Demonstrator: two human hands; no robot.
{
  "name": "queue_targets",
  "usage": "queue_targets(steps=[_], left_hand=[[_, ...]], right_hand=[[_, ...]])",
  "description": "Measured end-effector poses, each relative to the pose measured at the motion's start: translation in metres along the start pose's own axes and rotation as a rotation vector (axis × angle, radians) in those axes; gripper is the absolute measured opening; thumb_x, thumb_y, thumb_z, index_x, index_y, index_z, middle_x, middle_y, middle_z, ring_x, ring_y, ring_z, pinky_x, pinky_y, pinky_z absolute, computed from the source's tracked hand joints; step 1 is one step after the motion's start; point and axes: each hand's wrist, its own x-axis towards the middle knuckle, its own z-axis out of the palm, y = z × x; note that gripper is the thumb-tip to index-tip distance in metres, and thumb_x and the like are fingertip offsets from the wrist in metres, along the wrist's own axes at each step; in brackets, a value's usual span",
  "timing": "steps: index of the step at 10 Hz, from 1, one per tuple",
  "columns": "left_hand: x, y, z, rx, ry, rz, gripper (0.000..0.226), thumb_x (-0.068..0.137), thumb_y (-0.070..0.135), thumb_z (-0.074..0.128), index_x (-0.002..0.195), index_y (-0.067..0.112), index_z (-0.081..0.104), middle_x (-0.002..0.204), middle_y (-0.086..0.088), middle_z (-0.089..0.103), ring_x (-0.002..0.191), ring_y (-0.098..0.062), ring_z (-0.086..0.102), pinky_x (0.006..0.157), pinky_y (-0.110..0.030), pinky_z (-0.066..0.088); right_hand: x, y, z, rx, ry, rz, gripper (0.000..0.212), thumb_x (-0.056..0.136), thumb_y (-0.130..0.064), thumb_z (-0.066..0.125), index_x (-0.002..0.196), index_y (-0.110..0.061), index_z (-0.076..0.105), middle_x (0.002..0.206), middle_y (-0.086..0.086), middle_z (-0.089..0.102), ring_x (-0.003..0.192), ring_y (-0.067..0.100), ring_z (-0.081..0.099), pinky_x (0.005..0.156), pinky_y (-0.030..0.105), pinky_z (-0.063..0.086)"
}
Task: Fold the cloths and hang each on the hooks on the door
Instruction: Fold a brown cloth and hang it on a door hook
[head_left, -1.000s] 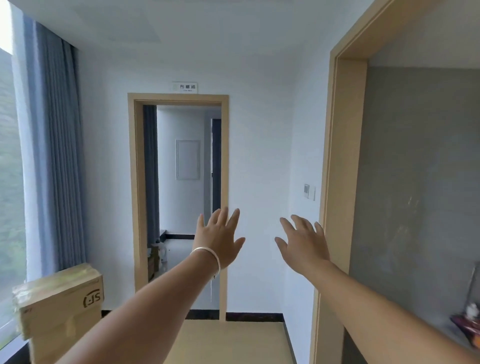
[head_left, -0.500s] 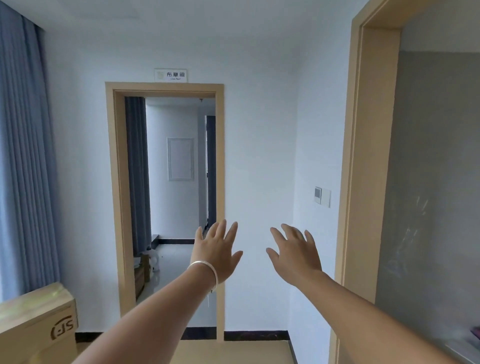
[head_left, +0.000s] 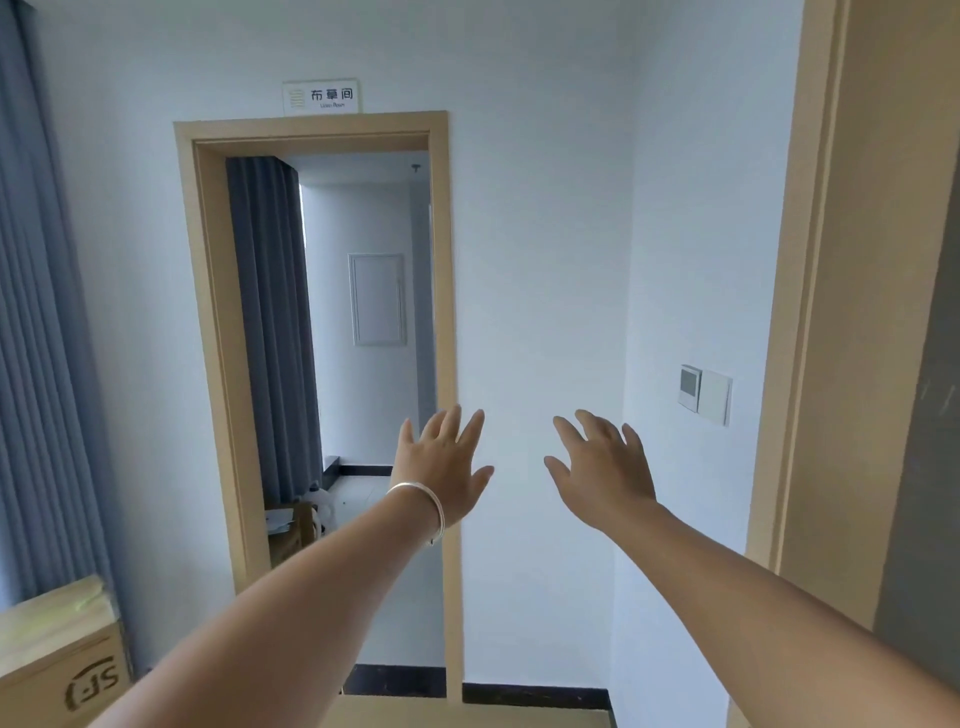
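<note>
While both arms are reaching forward at chest height, neither hand is carrying anything. Left hand (head_left: 441, 467): fingers (head_left: 451, 426) spread wide, back of hand to camera, thin bracelet (head_left: 423, 499) on wrist. Right hand (head_left: 602, 467): fingers (head_left: 589, 431) also spread, slightly relaxed, holding nothing.

Task items: no cloths, no hooks and no door leaf are showing in view. Their location cannot be told from here. Judgement: the person is standing at the locate-and-approach stage; folding and hanging are not yet begun.

Surroundings: an open doorway (head_left: 317, 364) w/ pale wood frame is facing the camera, a sign (head_left: 321, 96) above it reading "Linen Room" in small print. That rm is the likely source of cloths. A second wood frame (head_left: 810, 312) is standing at far right, a wall switch (head_left: 705, 396) just beside it.

Doing the step well: pass through centre of the opening, keep elbows clear of the frame, and confirm hook position before picking up cloth. Hands are arriving free, which is suiting a two-handed fold.

Containers: a cardboard box (head_left: 57, 665) w/ printed logo is sitting at lower left, near the grey curtain (head_left: 41, 338); flaps closed, contents not visible. Inside the far rm a low wooden item and a pale jug are showing, too small to identify further.
</note>
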Motion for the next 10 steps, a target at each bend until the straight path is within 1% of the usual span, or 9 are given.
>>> queue_targets(steps=[3,4,6,8,10], left_hand=[[0.097,-0.012,0.095,-0.012,-0.033,0.048,0.070,0.096,0.054,0.030,0.151,0.023,0.002,0.159,-0.005,0.010,0.146,-0.022,0.011,0.115,-0.054,0.014],[0.137,-0.022,0.131,-0.021,-0.014,0.072,0.070,0.096,0.054,0.030,0.151,0.023,0.002,0.158,-0.006,0.011,0.145,-0.023,0.012,0.114,-0.054,0.016],[0.229,-0.069,0.198,-0.058,0.011,0.075,0.069,0.095,0.055,0.031,0.151,0.024,0.002,0.158,-0.005,0.011,0.145,-0.023,0.012,0.114,-0.054,0.015],[0.290,-0.143,0.254,-0.038,-0.007,0.024,0.069,0.096,0.053,0.031,0.151,0.024,0.004,0.158,-0.005,0.012,0.144,-0.022,0.014,0.114,-0.054,0.014],[0.299,-0.226,0.303,0.033,-0.088,-0.074,0.068,0.097,0.055,0.028,0.152,0.026,0.001,0.160,-0.005,0.007,0.147,-0.022,0.008,0.116,-0.054,0.011]], right_hand=[[0.081,0.022,0.094,-0.030,-0.054,0.031,0.055,0.098,-0.049,0.031,0.148,-0.028,0.024,0.156,0.003,0.025,0.141,0.020,0.025,0.115,0.046,0.013],[0.118,0.023,0.127,-0.050,-0.069,0.037,0.055,0.098,-0.049,0.032,0.148,-0.027,0.025,0.155,0.003,0.026,0.140,0.020,0.026,0.115,0.046,0.014],[0.225,0.012,0.178,-0.086,-0.051,0.049,0.055,0.099,-0.049,0.031,0.148,-0.028,0.024,0.156,0.002,0.025,0.141,0.020,0.025,0.116,0.045,0.014],[0.311,-0.030,0.240,-0.076,-0.038,0.001,0.055,0.099,-0.049,0.032,0.148,-0.027,0.025,0.155,0.002,0.026,0.139,0.021,0.028,0.115,0.045,0.014],[0.379,-0.102,0.304,0.002,-0.068,-0.130,0.053,0.099,-0.047,0.033,0.147,-0.026,0.028,0.153,0.002,0.029,0.138,0.021,0.030,0.115,0.045,0.016]])
